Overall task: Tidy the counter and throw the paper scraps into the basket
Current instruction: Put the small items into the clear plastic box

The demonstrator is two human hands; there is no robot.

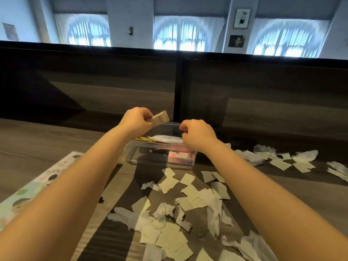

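Several torn paper scraps [170, 219] lie scattered over the dark wooden counter [56, 136] in front of me, with more scraps [282, 161] off to the right. A clear plastic box [143, 153] stands behind them and holds a white wipes pack [165, 138], a yellow wrapper [144, 139] and a pink-white packet [178, 156]. My left hand [135, 119] is raised above the box's left end and pinches a small white packet [160, 117]. My right hand [197, 132] hovers over the box's right end with curled fingers; whether it holds anything is hidden.
A colourful patterned sheet [28, 189] lies on the counter at the left. A dark partition panel [263, 87] rises right behind the box. A small dark object [101, 200] sits beside the sheet's edge.
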